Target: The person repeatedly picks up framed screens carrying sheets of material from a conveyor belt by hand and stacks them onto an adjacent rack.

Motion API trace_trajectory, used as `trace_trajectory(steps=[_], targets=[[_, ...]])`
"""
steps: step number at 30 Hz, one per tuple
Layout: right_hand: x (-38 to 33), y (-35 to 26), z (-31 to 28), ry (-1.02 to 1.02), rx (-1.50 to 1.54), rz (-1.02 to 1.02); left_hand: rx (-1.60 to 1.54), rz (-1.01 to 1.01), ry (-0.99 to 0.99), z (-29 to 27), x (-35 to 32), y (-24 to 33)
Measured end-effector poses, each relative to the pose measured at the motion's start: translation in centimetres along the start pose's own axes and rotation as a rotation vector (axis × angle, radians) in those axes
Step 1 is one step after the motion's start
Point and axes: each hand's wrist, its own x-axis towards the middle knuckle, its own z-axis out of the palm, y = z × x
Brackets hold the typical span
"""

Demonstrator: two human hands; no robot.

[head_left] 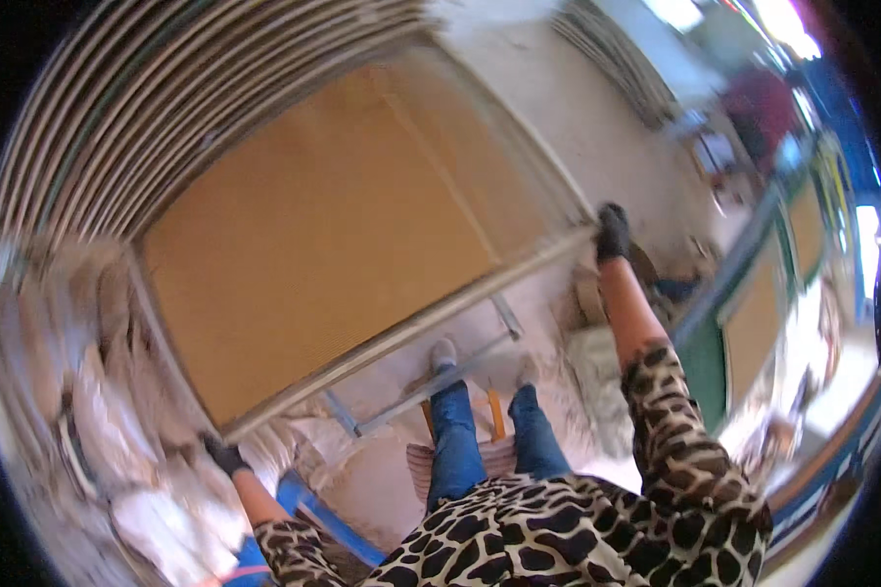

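A large rectangular framed panel (333, 235), brown with a pale narrow frame, spans the space in front of me at a tilt. My left hand (227, 455), in a dark glove, is closed on its near left corner. At the near right corner, my right hand (613, 233), also dark-gloved, grips the frame's edge. Part of the fingers on both hands is hidden or blurred. A paler strip runs along the panel's right side.
Several similar frames (98, 127) stand stacked behind the panel at the upper left. A metal-legged stand (440, 386) is below it, by my feet. Pale sacks (132, 470) lie at the left. A green-framed structure (705, 362) stands at the right. Farther off is a person in dark red (759, 108).
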Motion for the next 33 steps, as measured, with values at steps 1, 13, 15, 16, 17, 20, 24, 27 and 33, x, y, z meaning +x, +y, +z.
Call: trace_trajectory(steps=[1, 13, 15, 16, 17, 20, 24, 27, 33], targets=[[1.1, -1.1, -2.4, -0.01, -0.211, -0.13, 0.13, 0.045, 0.093, 6.7, -3.4, -2.7], [-7.8, 2.8, -14.4, -0.249, -0.813, -0.251, 1.233, 0.194, -0.002, 12.9, -11.5, -7.2], [-11.0, 2.8, -19.5, -0.275, -0.675, 0.178, 1.181, 0.05, -0.068, 13.6, -16.4, -11.6], [-12.3, 3.1, -23.9, -0.305, -0.706, 0.314, 1.136, -0.049, -0.117, 14.6, -19.3, -14.2], [-13.8, 3.9, -28.0, -0.35, -0.819, 0.338, 1.101, -0.147, -0.152, 15.4, -22.0, -16.5], [-17.6, 12.0, -48.1, -0.153, -1.092, 0.369, 1.038, -0.454, -0.345, 19.2, -32.7, -26.6], [-19.6, 16.4, -62.4, 0.202, -0.945, 0.639, 0.981, -0.605, -0.49, 23.8, -43.5, -33.2], [-20.6, 20.1, -70.3, 0.331, -0.992, 0.592, 1.035, -0.517, -0.746, 29.8, -54.0, -36.5], [-19.9, 24.7, -81.0, 0.721, -0.237, 0.959, 1.069, -0.458, -1.209, 37.2, -69.3, -40.0]])
